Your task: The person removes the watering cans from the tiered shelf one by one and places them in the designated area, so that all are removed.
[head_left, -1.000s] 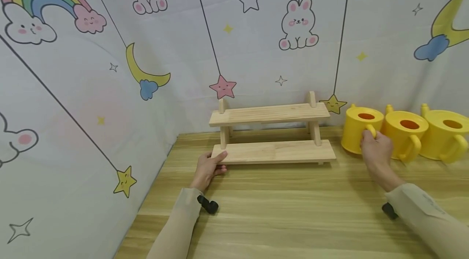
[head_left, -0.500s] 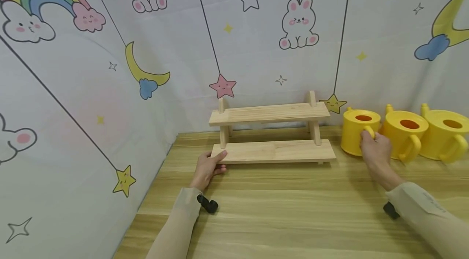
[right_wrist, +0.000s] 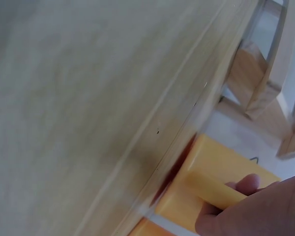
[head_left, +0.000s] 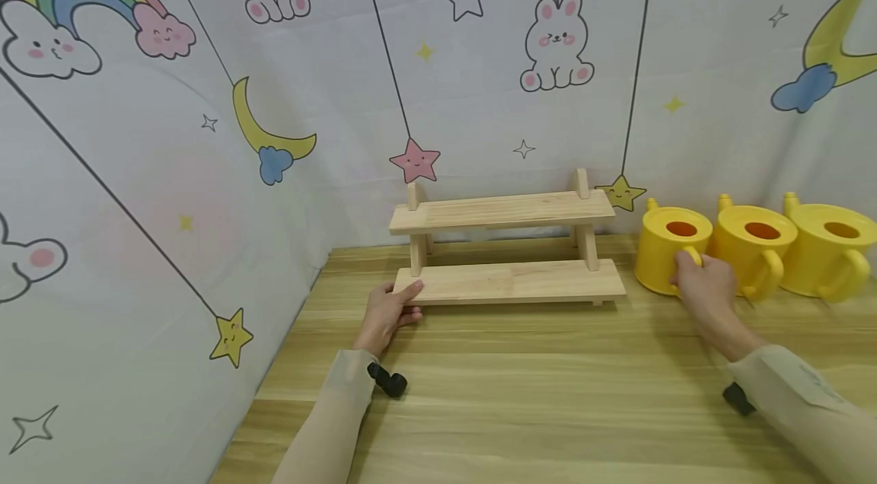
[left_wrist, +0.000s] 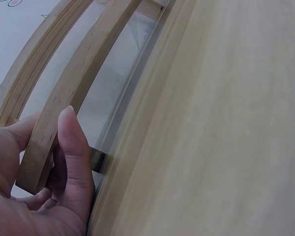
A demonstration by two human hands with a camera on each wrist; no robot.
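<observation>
A two-tier wooden shelf rack (head_left: 503,211) stands at the back of the table. My left hand (head_left: 385,316) grips the left end of its lower board (head_left: 521,282), thumb on one face and fingers on the other, as the left wrist view shows. To the right of the rack is a yellow watering can (head_left: 656,259) with a round top opening and its spout toward the wall. My right hand (head_left: 706,286) holds it by the handle; in the right wrist view the fingers curl round that handle (right_wrist: 214,189). The palm side of this hand is hidden.
Beside the held can stand two more yellow watering cans, a middle one (head_left: 743,252) and a right one (head_left: 815,256), handles toward me. Behind the wooden table (head_left: 521,393) hangs a white cloth (head_left: 479,88) printed with rabbits and stars.
The watering can in my right hand has shifted slightly toward me, its spout swinging a little left. My left hand and the rack have stayed in place.
</observation>
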